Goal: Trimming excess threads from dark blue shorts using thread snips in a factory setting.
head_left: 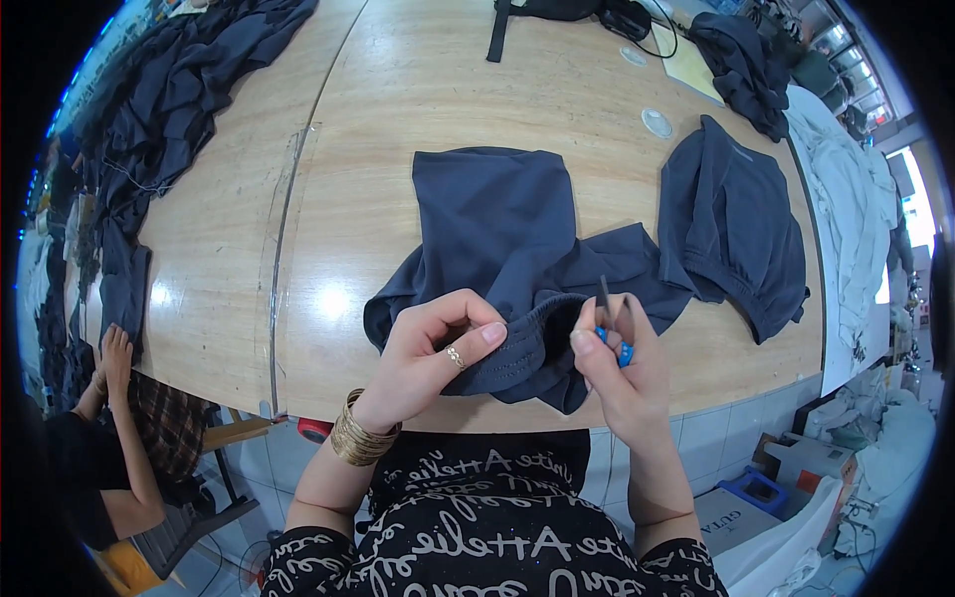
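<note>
A dark navy garment (494, 214) lies across the near edge of the table, its body spread flat and its gathered, stitched opening turned toward me. My left hand (423, 353) is closed on this stitched edge, thumb on top and fingers around the cloth. A ring is on that hand and several gold bangles circle the wrist. Just right of the opening, my right hand (637, 388) is closed around small thread snips (625, 353) with blue handles. Their dark blade points away from me, above the cloth. Folds hide the inside of the opening.
Another folded navy garment (731, 229) lies at the right. Beyond are a dark cloth bundle (741, 70) and a black strap (497, 35). Dark cloth (169, 90) is heaped at the left, where a co-worker's hand (116, 348) rests. White cloth (841, 189) hangs past the right edge.
</note>
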`<state>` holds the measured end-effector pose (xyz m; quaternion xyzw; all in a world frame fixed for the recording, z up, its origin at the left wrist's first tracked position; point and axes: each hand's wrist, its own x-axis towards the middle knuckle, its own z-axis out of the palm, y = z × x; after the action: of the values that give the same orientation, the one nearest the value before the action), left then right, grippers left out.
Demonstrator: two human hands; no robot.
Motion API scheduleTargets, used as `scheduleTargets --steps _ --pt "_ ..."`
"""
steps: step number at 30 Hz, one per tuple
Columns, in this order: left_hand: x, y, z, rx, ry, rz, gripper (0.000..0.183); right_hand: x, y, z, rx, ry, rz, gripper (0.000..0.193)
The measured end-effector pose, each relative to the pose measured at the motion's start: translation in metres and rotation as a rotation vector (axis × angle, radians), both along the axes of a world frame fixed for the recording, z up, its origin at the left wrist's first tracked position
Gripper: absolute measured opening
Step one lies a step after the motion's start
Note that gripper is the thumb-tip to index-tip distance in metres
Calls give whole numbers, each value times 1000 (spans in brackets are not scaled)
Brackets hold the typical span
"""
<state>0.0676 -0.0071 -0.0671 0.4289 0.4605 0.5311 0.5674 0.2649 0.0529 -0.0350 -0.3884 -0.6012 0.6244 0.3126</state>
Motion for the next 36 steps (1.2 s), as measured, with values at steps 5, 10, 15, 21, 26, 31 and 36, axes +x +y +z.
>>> scheduleTargets --steps 5,10,15,21,26,31,36 --pt "0 -1 2 -9 -26 -10 11 3 6 -7 602 -263 60 31" --pt "-1 0 0 -21 -78 -26 12 9 11 1 667 -356 133 33" --pt "1 6 3 -7 -8 -33 12 -2 13 -8 793 -230 122 24" --pt "0 3 4 9 114 3 13 -21 13 -1 819 -264 89 20" --pt "6 7 -8 14 48 -3 16 -16 14 -1 970 -395 138 28" --pt "11 6 -15 101 137 10 18 -15 12 1 1031 -400 188 24" --pt "2 6 -13 136 245 1 19 -20 14 -3 910 -437 291 23"
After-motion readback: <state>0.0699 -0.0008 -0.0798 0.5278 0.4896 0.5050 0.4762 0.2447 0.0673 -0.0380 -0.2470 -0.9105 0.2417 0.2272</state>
